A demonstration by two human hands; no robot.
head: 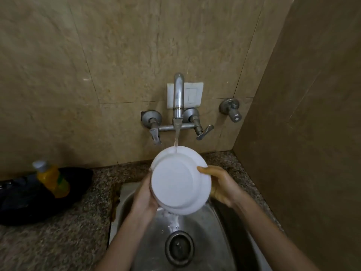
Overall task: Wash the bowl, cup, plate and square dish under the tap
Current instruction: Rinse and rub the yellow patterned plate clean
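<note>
A round white plate [178,180] is held tilted over the steel sink [148,241], its underside facing me. Water runs from the wall tap [178,98] onto the plate's far upper rim and drips off its lower edge towards the drain [179,247]. My left hand [144,198] grips the plate's left edge, with its fingers hidden behind the plate. My right hand [218,184] grips the right edge, thumb on the underside. No bowl, cup or square dish is in view.
A yellow dish-soap bottle [51,180] stands in a black tray [29,202] on the speckled stone counter [68,241] at the left. Two tap levers and a separate valve [231,109] stick out of the tiled wall. A side wall closes the right.
</note>
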